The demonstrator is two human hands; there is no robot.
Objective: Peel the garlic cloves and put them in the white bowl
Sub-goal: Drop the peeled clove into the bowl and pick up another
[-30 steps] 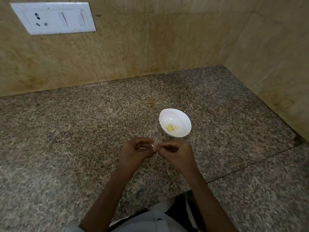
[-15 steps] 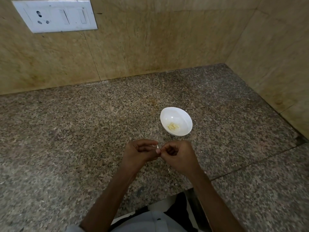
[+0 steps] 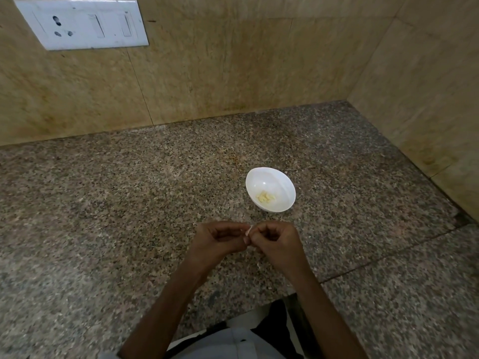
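Observation:
A small white bowl (image 3: 280, 186) stands on the granite counter, with several peeled pale-yellow garlic cloves (image 3: 265, 197) lying in its bottom. Just in front of the bowl, my left hand (image 3: 216, 238) and my right hand (image 3: 276, 242) meet fingertip to fingertip. Between them they pinch one small garlic clove (image 3: 248, 231), of which only a whitish tip shows. The rest of the clove is hidden by my fingers.
The speckled granite counter (image 3: 129, 203) runs into a corner of beige tiled walls at the back and right. A white switch and socket plate (image 3: 83, 23) is on the back wall, upper left. A seam crosses the counter at the right (image 3: 388, 257).
Both hands stay joined on the clove in the same spot before the bowl, with only small finger movements. The camera has shifted slightly.

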